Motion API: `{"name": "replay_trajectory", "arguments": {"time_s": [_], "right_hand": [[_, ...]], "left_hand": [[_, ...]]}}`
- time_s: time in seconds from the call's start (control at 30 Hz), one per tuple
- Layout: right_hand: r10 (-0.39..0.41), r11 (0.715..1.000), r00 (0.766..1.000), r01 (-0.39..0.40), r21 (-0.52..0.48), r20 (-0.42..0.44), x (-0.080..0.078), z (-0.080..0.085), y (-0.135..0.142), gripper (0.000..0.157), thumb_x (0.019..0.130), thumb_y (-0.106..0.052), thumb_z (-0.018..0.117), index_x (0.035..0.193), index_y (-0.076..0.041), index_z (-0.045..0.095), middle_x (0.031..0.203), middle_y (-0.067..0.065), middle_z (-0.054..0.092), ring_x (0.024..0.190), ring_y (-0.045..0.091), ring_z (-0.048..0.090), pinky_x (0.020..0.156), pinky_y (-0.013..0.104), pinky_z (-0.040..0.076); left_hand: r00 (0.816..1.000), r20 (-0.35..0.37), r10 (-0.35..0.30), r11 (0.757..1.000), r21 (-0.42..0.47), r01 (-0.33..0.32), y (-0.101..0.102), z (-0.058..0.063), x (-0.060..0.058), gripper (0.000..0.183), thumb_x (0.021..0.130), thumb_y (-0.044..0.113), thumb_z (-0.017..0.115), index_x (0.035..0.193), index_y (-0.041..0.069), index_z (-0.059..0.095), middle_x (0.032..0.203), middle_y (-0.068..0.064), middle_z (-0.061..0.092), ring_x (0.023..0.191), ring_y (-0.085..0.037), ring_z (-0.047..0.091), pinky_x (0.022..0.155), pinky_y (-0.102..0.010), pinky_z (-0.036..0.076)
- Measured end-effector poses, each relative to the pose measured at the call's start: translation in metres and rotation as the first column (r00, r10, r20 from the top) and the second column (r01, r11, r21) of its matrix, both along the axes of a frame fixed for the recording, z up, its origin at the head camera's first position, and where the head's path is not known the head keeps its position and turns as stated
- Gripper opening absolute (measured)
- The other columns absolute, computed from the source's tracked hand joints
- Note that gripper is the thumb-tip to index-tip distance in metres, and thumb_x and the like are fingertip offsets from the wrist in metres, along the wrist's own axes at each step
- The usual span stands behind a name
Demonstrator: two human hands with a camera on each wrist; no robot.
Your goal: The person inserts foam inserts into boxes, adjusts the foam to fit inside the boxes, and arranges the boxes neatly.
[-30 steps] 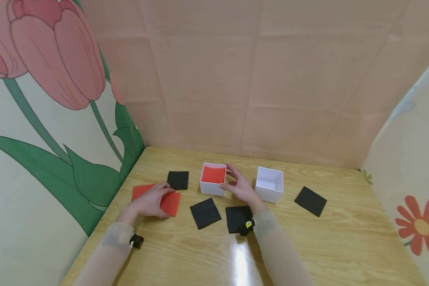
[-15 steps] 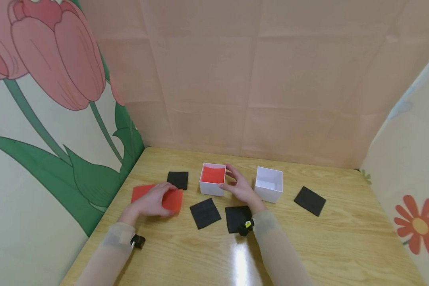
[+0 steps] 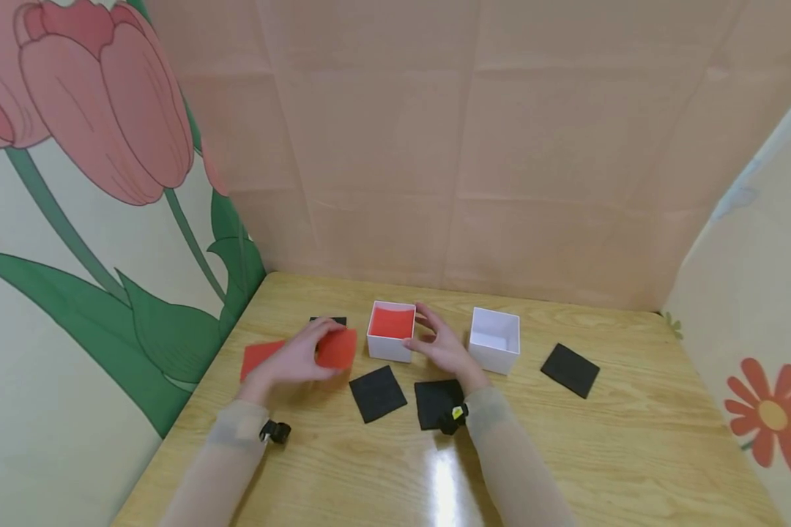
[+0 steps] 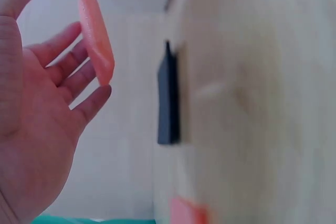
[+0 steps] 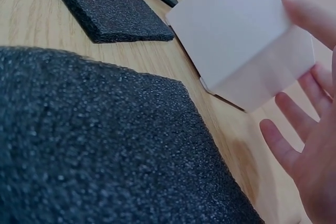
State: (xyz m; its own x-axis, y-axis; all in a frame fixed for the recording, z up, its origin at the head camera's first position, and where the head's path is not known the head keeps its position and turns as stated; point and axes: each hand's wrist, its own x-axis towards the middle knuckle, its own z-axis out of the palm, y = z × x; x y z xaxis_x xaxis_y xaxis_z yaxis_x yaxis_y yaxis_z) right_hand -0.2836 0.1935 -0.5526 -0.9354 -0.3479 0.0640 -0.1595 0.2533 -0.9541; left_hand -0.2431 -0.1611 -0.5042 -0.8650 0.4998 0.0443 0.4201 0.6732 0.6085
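Note:
My left hand (image 3: 295,360) pinches a soft red square pad (image 3: 338,350) between thumb and fingers. In the left wrist view the pad (image 4: 97,40) is seen edge-on, raised off the table. Another red pad (image 3: 258,357) lies partly hidden behind that hand. With its thumb at the near corner and fingers behind, my right hand (image 3: 444,351) holds the right side of a white box (image 3: 390,351). A red pad (image 3: 393,320) shows inside this box, near its rim. The right wrist view has the white box (image 5: 231,24) up close, with my thumb on its edge.
A second white box (image 3: 494,359), open at the top, stands to the right. Black foam squares lie flat: one (image 3: 379,394) in front, one (image 3: 433,402) under my right wrist, one (image 3: 570,370) far right. Another black square (image 3: 329,320) is mostly hidden behind the left hand.
My left hand has lifted the red pad off the table and moved it right, toward the white box. The right hand has stayed at the box.

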Motion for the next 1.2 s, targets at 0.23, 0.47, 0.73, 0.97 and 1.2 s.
{"name": "replay_trajectory", "arguments": {"time_s": [0.23, 0.47, 0.73, 0.97, 1.2], "right_hand": [[0.002, 1.000, 1.000, -0.002, 0.021, 0.010, -0.002, -0.001, 0.001, 0.100, 0.091, -0.031, 0.088, 0.171, -0.017, 0.028, 0.170, 0.002, 0.037, 0.152, 0.036, 0.041, 0.119, 0.055, 0.041], [0.018, 1.000, 1.000, -0.018, -0.014, 0.008, -0.002, -0.001, 0.002, 0.100, 0.091, -0.030, 0.088, 0.170, -0.013, 0.029, 0.170, 0.006, 0.037, 0.152, 0.041, 0.040, 0.119, 0.060, 0.040], [0.016, 1.000, 1.000, -0.016, -0.007, 0.006, -0.003, -0.003, 0.004, 0.101, 0.090, -0.035, 0.088, 0.170, -0.017, 0.030, 0.170, 0.004, 0.038, 0.151, 0.039, 0.042, 0.118, 0.058, 0.042], [0.027, 0.999, 1.000, -0.026, -0.033, 0.011, -0.004, -0.003, 0.004, 0.098, 0.090, -0.032, 0.089, 0.170, -0.023, 0.032, 0.169, 0.000, 0.039, 0.150, 0.037, 0.042, 0.119, 0.058, 0.041], [0.040, 0.996, 0.999, -0.039, -0.080, 0.009, -0.003, -0.002, 0.003, 0.097, 0.092, -0.021, 0.088, 0.170, -0.019, 0.030, 0.170, 0.010, 0.037, 0.153, 0.042, 0.038, 0.120, 0.064, 0.036]], "left_hand": [[0.999, -0.019, -0.045, 0.998, 0.036, 0.045, 0.028, 0.017, -0.015, 0.086, 0.086, 0.040, 0.089, 0.159, 0.023, 0.048, 0.158, 0.001, 0.044, 0.140, -0.024, 0.043, 0.110, -0.052, 0.049], [0.997, -0.032, -0.067, 0.995, 0.076, 0.069, 0.052, 0.028, -0.034, 0.085, 0.086, 0.032, 0.091, 0.158, 0.020, 0.048, 0.150, 0.003, 0.049, 0.134, -0.022, 0.048, 0.107, -0.049, 0.053], [0.993, -0.034, -0.110, 0.993, 0.040, 0.112, 0.083, 0.037, -0.048, 0.086, 0.087, 0.039, 0.088, 0.159, 0.018, 0.048, 0.151, 0.001, 0.050, 0.127, -0.021, 0.052, 0.097, -0.042, 0.057], [0.990, -0.041, -0.134, 0.991, -0.022, 0.133, 0.102, 0.037, -0.060, 0.085, 0.088, 0.038, 0.087, 0.159, 0.014, 0.048, 0.150, 0.000, 0.051, 0.125, -0.020, 0.055, 0.096, -0.038, 0.056], [0.988, -0.056, -0.144, 0.986, -0.096, 0.138, 0.109, 0.038, -0.063, 0.081, 0.090, 0.038, 0.085, 0.158, 0.010, 0.050, 0.151, -0.005, 0.051, 0.126, -0.023, 0.055, 0.100, -0.039, 0.055]]}}
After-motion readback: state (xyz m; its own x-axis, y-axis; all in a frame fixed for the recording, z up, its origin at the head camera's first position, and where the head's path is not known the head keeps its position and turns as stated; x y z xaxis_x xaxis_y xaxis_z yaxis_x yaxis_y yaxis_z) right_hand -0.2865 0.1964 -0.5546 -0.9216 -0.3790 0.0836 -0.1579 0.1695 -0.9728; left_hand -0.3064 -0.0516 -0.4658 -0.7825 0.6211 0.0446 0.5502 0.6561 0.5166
